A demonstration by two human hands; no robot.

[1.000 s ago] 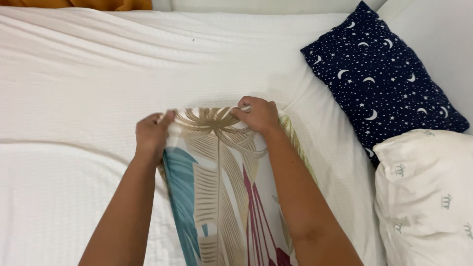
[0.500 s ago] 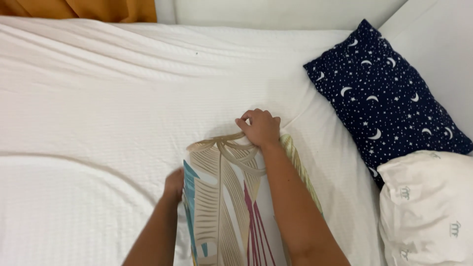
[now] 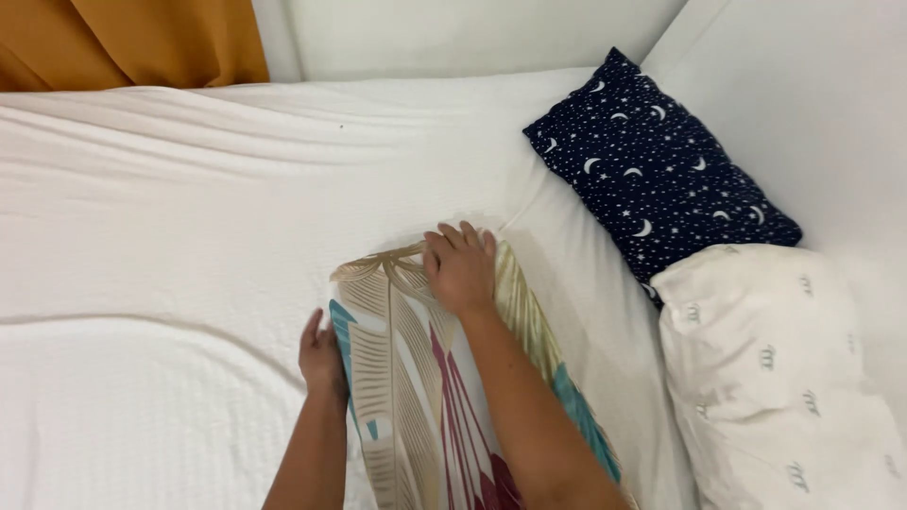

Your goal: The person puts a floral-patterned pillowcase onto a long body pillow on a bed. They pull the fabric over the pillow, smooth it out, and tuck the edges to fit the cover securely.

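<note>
The leaf-print pillow (image 3: pixel 425 378) lies lengthwise on the white bed (image 3: pixel 170 217), its cover looking fully on and smooth. The right hand (image 3: pixel 461 269) presses flat and open on its far end; the left hand (image 3: pixel 321 354) cups its left edge (fingers tucked under, grip unclear). Only positioning seems left.

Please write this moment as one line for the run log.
left hand: at leaf-print pillow left edge | right hand: flat on its top | white bed

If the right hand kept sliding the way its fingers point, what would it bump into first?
The right hand points toward the far wall. Past the top edge of the leaf-print pillow lies only white bedsheet, so the way looks free up to the wall, probably.
</note>
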